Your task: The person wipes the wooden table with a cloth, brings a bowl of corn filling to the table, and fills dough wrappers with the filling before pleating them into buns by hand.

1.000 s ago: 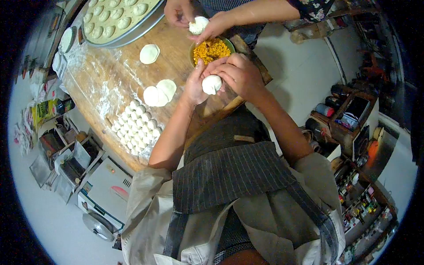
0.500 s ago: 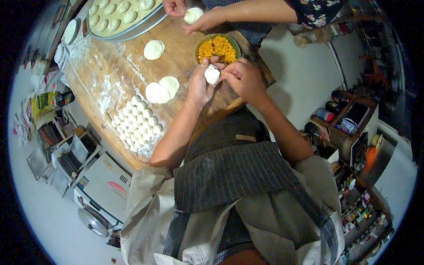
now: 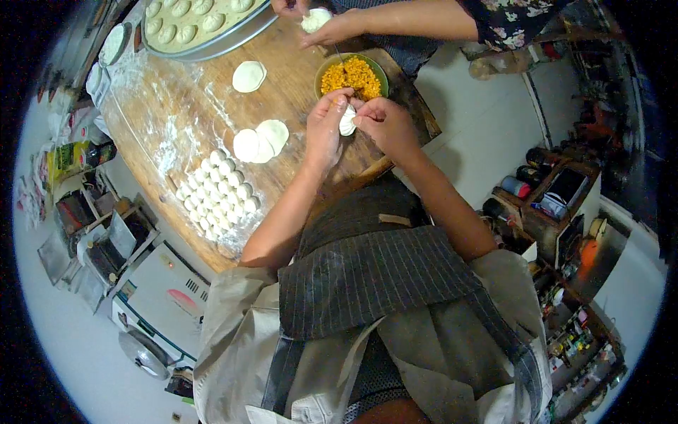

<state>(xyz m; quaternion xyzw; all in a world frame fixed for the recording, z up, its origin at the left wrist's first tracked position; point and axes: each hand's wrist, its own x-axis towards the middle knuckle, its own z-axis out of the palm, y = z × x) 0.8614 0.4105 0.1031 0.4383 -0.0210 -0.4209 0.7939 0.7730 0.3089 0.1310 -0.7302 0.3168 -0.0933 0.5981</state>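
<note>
Between my two hands is a white pleated bun (image 3: 347,121), partly covered by fingers. My left hand (image 3: 326,127) cups it from the left, thumb and fingers closed about its upper side. With pinched fingertips, my right hand (image 3: 385,124) grips the bun's edge from the right. Just beyond them stands a green bowl (image 3: 385,79) of crumbly yellow-orange filling (image 3: 351,76), with a thin utensil stuck in it. To the left lie two overlapping dough wrappers (image 3: 260,142), and a single wrapper (image 3: 249,76) is farther back.
Several small dough pieces (image 3: 219,194) sit in rows on the floured wooden table (image 3: 296,71). A round metal tray (image 3: 212,48) of pleated buns stands at the back left. Across the table, a co-worker's hands (image 3: 335,30) hold another bun (image 3: 316,20).
My left hand has turned inward, so the bun shows more from its side and is more hidden. Both hands stay at the bun. The whole view has shifted slightly.
</note>
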